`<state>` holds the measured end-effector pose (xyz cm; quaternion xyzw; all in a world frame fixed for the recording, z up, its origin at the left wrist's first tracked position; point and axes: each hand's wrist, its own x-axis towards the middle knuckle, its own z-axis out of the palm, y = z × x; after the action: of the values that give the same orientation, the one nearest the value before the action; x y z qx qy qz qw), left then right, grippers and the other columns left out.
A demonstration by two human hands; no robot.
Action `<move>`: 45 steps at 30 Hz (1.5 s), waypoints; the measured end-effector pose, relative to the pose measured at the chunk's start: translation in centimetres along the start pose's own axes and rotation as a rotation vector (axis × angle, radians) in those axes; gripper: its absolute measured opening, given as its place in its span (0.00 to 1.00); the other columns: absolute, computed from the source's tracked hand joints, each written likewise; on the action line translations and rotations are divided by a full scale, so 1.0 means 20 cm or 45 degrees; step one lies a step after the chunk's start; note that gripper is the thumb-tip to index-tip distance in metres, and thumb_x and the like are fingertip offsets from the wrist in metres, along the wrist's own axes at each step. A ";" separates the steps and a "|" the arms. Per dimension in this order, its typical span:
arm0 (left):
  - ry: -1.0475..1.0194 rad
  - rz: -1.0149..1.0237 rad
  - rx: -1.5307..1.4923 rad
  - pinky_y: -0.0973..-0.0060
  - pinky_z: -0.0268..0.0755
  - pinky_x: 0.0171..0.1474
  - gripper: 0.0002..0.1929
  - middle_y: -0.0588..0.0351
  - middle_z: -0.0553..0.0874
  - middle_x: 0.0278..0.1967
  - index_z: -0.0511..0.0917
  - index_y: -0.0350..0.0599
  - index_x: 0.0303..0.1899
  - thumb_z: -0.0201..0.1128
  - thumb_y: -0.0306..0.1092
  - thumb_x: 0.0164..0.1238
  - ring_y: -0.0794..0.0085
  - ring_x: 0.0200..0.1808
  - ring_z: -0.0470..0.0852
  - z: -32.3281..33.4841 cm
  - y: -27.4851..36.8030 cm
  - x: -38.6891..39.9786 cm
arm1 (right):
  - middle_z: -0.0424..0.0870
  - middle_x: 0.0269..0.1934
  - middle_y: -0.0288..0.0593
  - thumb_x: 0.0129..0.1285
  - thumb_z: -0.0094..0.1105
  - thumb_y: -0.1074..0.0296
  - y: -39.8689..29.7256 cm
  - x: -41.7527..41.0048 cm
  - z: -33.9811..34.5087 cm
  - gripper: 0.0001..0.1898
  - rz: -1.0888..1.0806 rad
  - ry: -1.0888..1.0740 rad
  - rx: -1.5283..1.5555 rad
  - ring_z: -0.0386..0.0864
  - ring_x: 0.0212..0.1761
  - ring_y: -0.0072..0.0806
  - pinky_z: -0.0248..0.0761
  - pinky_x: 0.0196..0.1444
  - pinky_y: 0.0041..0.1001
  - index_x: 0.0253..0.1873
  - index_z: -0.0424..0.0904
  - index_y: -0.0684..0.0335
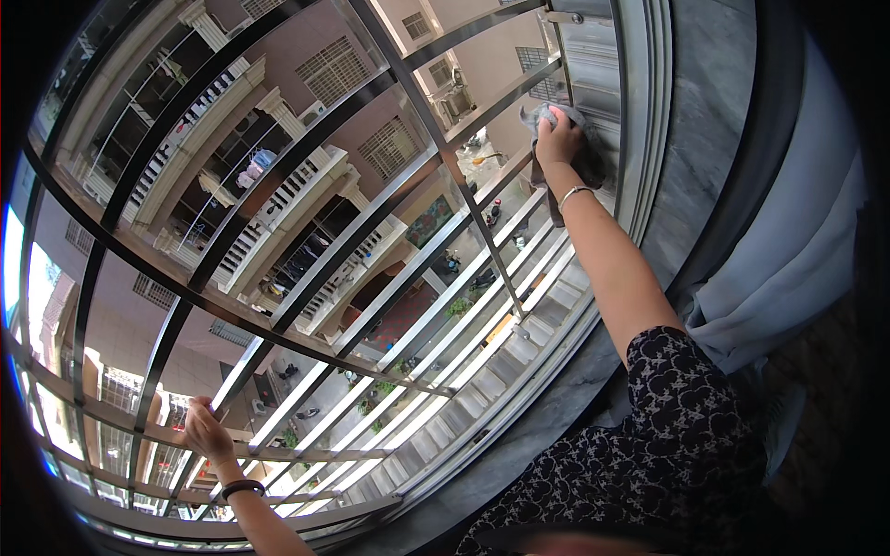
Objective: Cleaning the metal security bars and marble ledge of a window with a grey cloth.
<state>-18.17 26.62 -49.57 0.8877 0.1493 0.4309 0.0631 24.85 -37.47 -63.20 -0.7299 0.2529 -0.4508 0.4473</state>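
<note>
My right hand (557, 141) presses a crumpled grey cloth (592, 156) against the far right side of a metal window grille (398, 67). Part of the cloth hangs down below my wrist, which wears a bracelet. At the lower left, my left hand (207, 432) is closed around a bar of the same grille, with a dark band on that wrist. Shiny flat bars run across the opening, crossed by darker uprights. Where the fingertips of my left hand end behind the bar is hidden.
Beside the grille runs a window track (643, 132) along a grey marble sill (709, 118). A pale curtain (786, 229) hangs at the right. Beyond the bars, far below, lie a courtyard with parked scooters and a facing building (306, 62) with balconies.
</note>
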 end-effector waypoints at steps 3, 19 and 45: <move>-0.003 0.011 0.032 0.67 0.68 0.32 0.28 0.54 0.79 0.25 0.81 0.39 0.33 0.37 0.47 0.84 0.67 0.26 0.76 0.01 0.00 0.00 | 0.71 0.61 0.65 0.62 0.65 0.60 -0.16 -0.15 0.01 0.34 0.575 0.097 0.646 0.71 0.62 0.58 0.65 0.68 0.43 0.72 0.63 0.56; 0.036 -0.100 -0.090 0.67 0.76 0.47 0.28 0.51 0.85 0.37 0.82 0.37 0.42 0.36 0.48 0.83 0.64 0.39 0.84 0.06 -0.12 0.01 | 0.84 0.46 0.37 0.76 0.56 0.65 -0.17 -0.82 -0.22 0.13 0.169 -0.742 1.221 0.79 0.45 0.20 0.73 0.49 0.23 0.56 0.74 0.68; -0.012 -0.081 -0.056 0.67 0.72 0.48 0.30 0.50 0.83 0.35 0.81 0.32 0.41 0.34 0.49 0.83 0.63 0.39 0.79 -0.01 -0.15 0.03 | 0.80 0.51 0.38 0.60 0.59 0.72 0.16 -0.93 -0.33 0.13 -0.950 -0.508 0.231 0.72 0.60 0.39 0.67 0.64 0.36 0.51 0.83 0.57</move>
<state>-18.61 29.53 -49.78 0.8829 0.1676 0.4277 0.0972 10.34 -27.41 -72.85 -0.8019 -0.1603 -0.4520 0.3563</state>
